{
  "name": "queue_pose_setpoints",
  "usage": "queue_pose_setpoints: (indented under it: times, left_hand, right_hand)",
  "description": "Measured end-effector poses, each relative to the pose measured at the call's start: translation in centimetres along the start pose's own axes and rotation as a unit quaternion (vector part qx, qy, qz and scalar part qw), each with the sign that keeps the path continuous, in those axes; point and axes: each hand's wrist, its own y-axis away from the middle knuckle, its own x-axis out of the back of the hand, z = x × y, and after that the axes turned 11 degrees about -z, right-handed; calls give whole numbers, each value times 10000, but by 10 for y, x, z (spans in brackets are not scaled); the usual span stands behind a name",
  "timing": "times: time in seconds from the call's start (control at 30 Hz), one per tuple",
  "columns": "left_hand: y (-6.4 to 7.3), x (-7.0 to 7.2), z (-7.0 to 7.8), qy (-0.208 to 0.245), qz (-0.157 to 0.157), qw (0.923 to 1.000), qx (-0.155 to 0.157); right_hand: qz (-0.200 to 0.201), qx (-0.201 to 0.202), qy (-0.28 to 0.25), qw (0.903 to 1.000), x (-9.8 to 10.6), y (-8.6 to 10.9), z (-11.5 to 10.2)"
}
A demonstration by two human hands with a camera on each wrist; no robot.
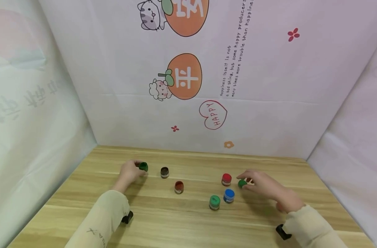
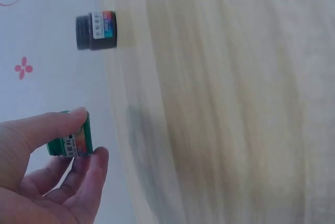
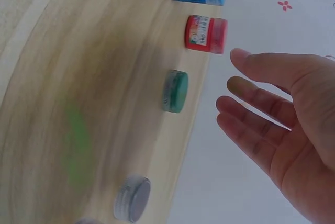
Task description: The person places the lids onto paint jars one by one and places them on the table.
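Between thumb and fingers, my left hand (image 1: 130, 173) grips a small dark green paint jar (image 2: 76, 136) with no lid on it. In the left wrist view this jar is held off the table, tilted. An uncapped dark paint jar (image 1: 165, 172) stands to its right. My right hand (image 1: 264, 186) hovers with its fingers loosely bent and apart, holding nothing. Just beyond its fingertips a green lid (image 3: 177, 91) lies on the table. The capped red paint jar (image 1: 226, 179) is left of that hand. A greyish lid (image 3: 132, 199) shows only in the right wrist view.
An uncapped reddish-brown jar (image 1: 179, 187) stands mid-table. A blue jar (image 1: 229, 195) and a lighter green jar (image 1: 214, 202) stand closer to me. A blurred green patch (image 3: 78, 145) shows on the wooden table (image 1: 176, 224). Printed white cloth (image 1: 262, 127) closes off the back and sides.
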Motion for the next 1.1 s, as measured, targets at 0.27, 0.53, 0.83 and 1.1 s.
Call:
queue_pose_setpoints:
  times: [0.27, 0.53, 0.83, 1.1]
  left_hand:
    - [5, -6, 6, 361, -44, 9991, -199]
    - [15, -14, 12, 479, -15, 9979, -447]
    - [23, -23, 21, 344, 133, 9969, -700]
    - [27, -29, 26, 447, 114, 9958, -788]
  right_hand:
    - [-95, -496, -190, 9985, -5, -7, 6]
    - [-281, -985, -316, 9942, -9, -15, 10]
    - [-344, -1086, -334, 9929, -16, -21, 16]
    - [-399, -1102, -298, 9927, -18, -27, 19]
